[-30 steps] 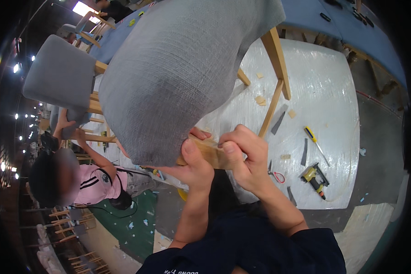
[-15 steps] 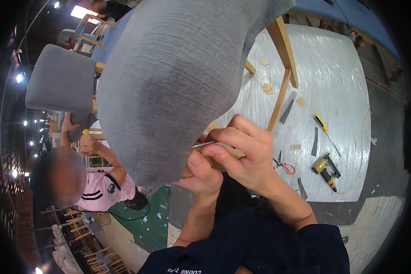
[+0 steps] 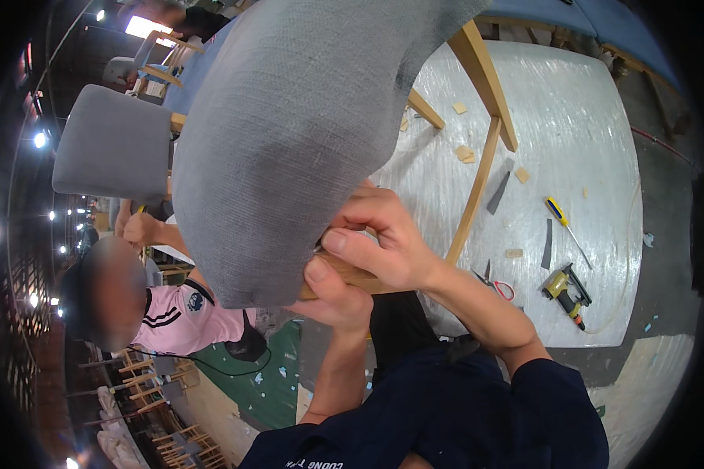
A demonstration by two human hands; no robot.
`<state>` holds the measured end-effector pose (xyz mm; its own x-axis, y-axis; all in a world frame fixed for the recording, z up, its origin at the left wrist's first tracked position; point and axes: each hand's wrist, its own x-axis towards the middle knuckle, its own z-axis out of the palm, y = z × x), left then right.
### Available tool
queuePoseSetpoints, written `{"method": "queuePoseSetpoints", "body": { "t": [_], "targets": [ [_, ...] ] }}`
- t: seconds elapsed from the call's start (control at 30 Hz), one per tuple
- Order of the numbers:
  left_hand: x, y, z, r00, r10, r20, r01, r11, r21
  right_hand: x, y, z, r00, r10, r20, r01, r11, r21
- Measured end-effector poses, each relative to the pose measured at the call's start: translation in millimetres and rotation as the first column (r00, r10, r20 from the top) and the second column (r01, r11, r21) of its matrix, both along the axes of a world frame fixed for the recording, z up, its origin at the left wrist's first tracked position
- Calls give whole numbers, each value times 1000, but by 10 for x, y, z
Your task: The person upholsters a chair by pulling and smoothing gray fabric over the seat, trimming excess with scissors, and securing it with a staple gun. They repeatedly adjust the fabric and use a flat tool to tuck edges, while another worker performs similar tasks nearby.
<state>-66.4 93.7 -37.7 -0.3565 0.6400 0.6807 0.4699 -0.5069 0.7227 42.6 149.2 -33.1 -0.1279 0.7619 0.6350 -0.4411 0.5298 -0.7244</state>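
Note:
A grey upholstered chair [image 3: 281, 148] fills the middle of the view, tilted on a wrapped table, its wooden legs [image 3: 481, 78] pointing right. My left hand [image 3: 338, 301] grips the near corner, thumb on the wooden frame [image 3: 356, 275] and the other fingers hidden below. Just above it, my right hand [image 3: 383, 238] is closed in a pinch on a thin metal tool; only its dark tip [image 3: 318, 245] shows, at the seam where fabric meets wood. What kind of tool it is cannot be made out.
On the plastic-wrapped table [image 3: 602, 164] lie a yellow-and-blue screwdriver [image 3: 555, 209], red-handled scissors [image 3: 502, 289], a green staple gun [image 3: 563, 293], fabric scraps [image 3: 499, 194] and wood bits [image 3: 465, 153]. At left a co-worker in pink [image 3: 181, 316] handles another grey chair [image 3: 116, 141].
My right hand has pushed in towards the fabric edge, and less of the metal tool shows. My left hand shifted slightly along the corner. The co-worker's raised hand has moved left and up.

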Motion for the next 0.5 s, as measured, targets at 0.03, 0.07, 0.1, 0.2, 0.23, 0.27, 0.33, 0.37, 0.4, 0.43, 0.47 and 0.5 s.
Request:
{"method": "queuePoseSetpoints", "body": {
  "t": [0.03, 0.07, 0.1, 0.2, 0.23, 0.27, 0.33, 0.37, 0.4, 0.43, 0.47, 0.5],
  "targets": [
    [-80, -23, -33, 999, -40, 9, 40, 999, -36, -17, 18, 12, 997, 70, -17, -71, 997, -31],
    [-98, -28, -49, 998, -62, 11, 62, 997, -46, -34, 42, 30, 989, 140, -37, -142, 988, -59],
    [-133, -23, -66, 997, -81, 16, 82, 995, -60, -47, 63, 33, 977, 205, -65, -211, 972, -99],
    [-143, -12, -68, 995, -101, -1, 100, 992, -74, -93, 141, 2, 940, 319, -122, -334, 933, -132],
    [-149, -36, -47, 993, -117, -10, 115, 987, -111, -127, 166, -55, 944, 308, -117, -319, 943, -95],
    [-139, -25, -23, 990, -138, 23, 140, 984, -112, -149, 186, -93, 949, 296, -112, -304, 951, -58],
    [-85, -10, 15, 977, -174, 125, 184, 980, -74, -167, 163, -85, 972, 196, -127, -200, 980, -15],
    [-24, 28, 32, 961, -198, 195, 208, 978, -32, -169, 141, -91, 980, 144, -135, -145, 989, 4],
    [41, 63, 44, 939, -225, 258, 231, 973, 9, -141, 109, -148, 985, 107, -137, -118, 990, -78],
    [83, 86, 58, 914, -252, 318, 248, 967, 56, -84, 71, -218, 988, 74, -135, -95, 983, -156],
    [90, 88, 69, 883, -282, 374, 262, 959, 104, -28, 30, -288, 991, 42, -129, -72, 970, -233],
    [94, 101, 84, 892, -275, 358, 262, 961, 87, 29, 5, -379, 996, 9, -93, -37, 955, -295]
  ]
}}
